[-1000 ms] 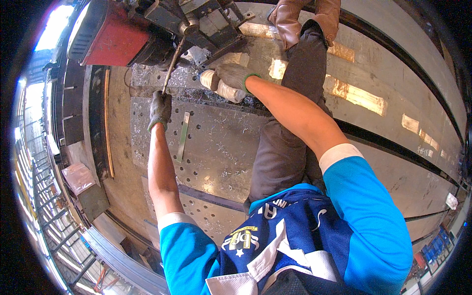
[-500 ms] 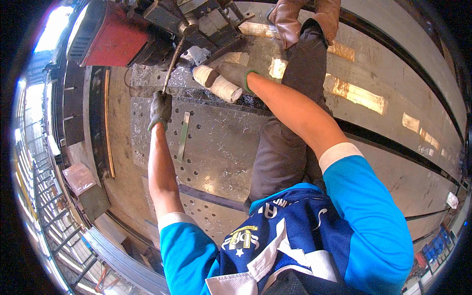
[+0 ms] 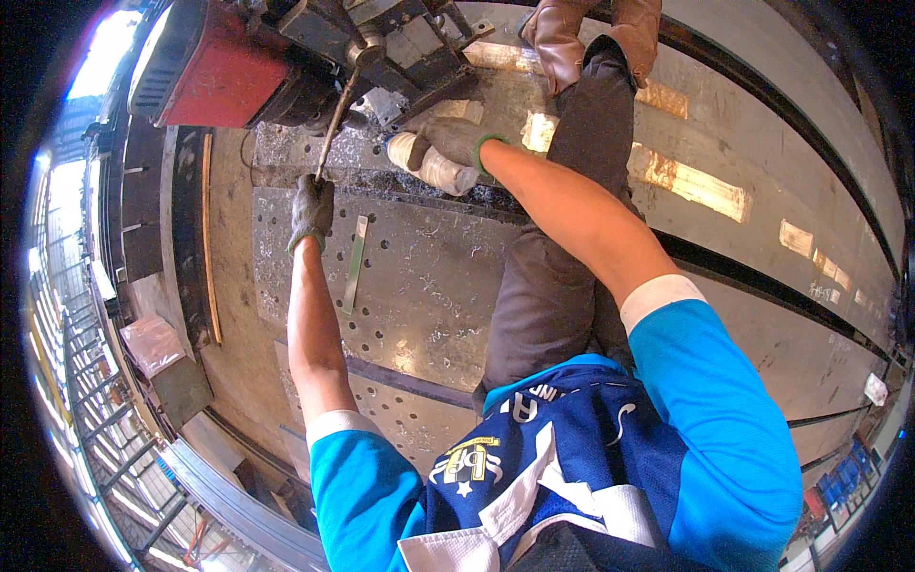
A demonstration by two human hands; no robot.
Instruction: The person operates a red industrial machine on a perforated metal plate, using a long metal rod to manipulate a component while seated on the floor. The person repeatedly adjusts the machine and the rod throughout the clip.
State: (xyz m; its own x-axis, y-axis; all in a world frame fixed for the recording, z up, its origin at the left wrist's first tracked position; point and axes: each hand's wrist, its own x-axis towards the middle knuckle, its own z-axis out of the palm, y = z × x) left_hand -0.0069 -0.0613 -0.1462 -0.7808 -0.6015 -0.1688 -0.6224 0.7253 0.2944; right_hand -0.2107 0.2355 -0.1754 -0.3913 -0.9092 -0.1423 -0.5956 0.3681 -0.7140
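A drilling machine with a red housing (image 3: 229,71) stands at the upper left on a dark steel plate (image 3: 434,276) with many round holes. My left hand (image 3: 312,208), in a grey glove, is closed around the lower end of the machine's long thin metal handle (image 3: 335,124). My right hand (image 3: 456,141), gloved the same way, wraps around a whitish cylindrical bottle (image 3: 443,173). The bottle lies tilted just above the plate's far edge, close to the machine's base. Its left tip is hard to make out.
A narrow green and silver strip (image 3: 355,267) lies on the plate among metal shavings. My leg (image 3: 581,162) in dark trousers stretches to brown boots (image 3: 634,38). Large steel sheets (image 3: 762,124) extend to the right. A pinkish box (image 3: 152,343) sits at the left.
My right hand has shifted with the bottle slightly right, away from the machine, and the bottle lies flatter. My left hand remains on the handle, nearly still.
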